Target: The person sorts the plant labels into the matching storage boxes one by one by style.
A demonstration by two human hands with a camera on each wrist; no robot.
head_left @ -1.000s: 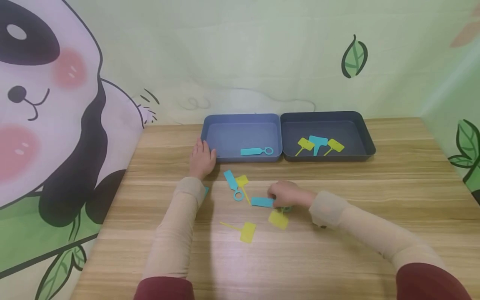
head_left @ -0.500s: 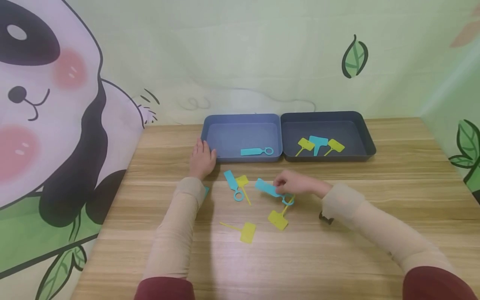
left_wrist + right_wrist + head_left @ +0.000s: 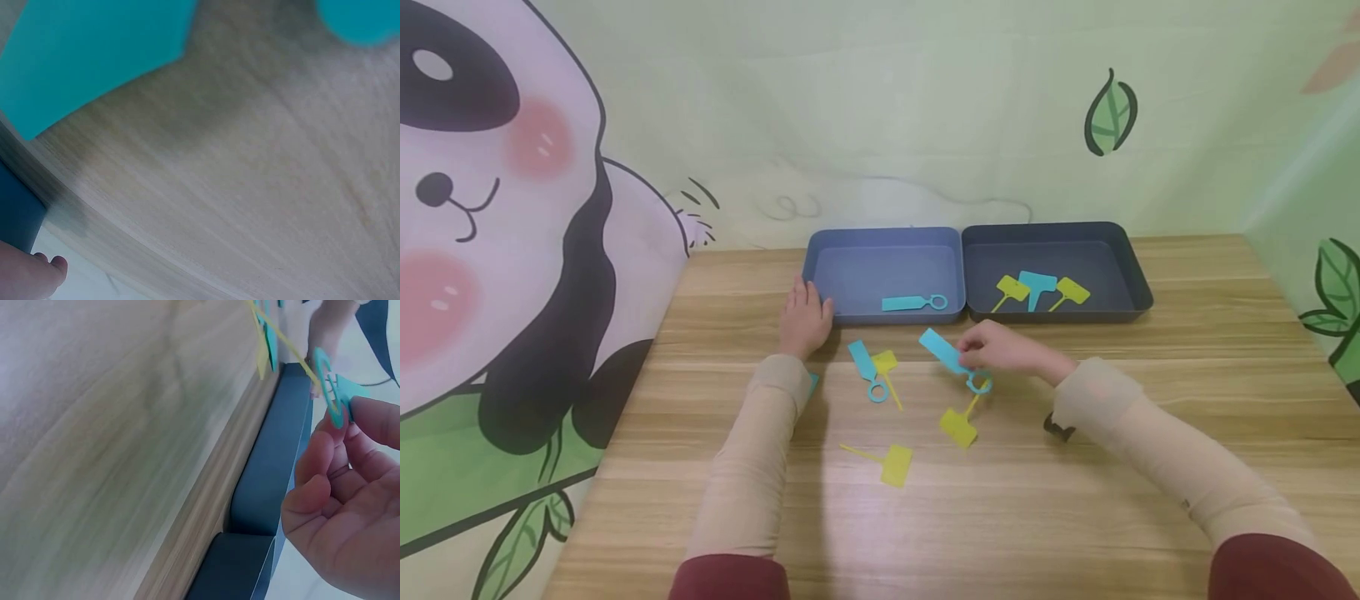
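Observation:
My right hand [image 3: 1003, 346] pinches a light-blue ring-ended plant tag [image 3: 943, 350] between thumb and fingers, raised above the table. The stem of a yellow T-shaped plant tag [image 3: 958, 427] meets its ring [image 3: 323, 378] and seems caught there. My left hand [image 3: 805, 318] rests at the front left corner of the blue tray [image 3: 880, 317], fingers fairly straight. Between the hands, another light-blue ring tag [image 3: 861, 358] overlaps a yellow tag [image 3: 885, 362]. A yellow tag [image 3: 897, 465] lies nearer. My left sleeve mostly hides a light-blue piece [image 3: 813, 382].
One light-blue ring tag [image 3: 906, 303] lies in the blue tray. Beside it, the dark tray [image 3: 1056, 317] holds two yellow tags and a light-blue T-shaped tag [image 3: 1037, 283]. A printed cloth [image 3: 880, 108] stands behind the wooden table [image 3: 1075, 517].
My right hand has lifted the light-blue ring tag off the table and moved it toward the trays. The yellow tag at its ring has shifted slightly the same way. My left hand stays put.

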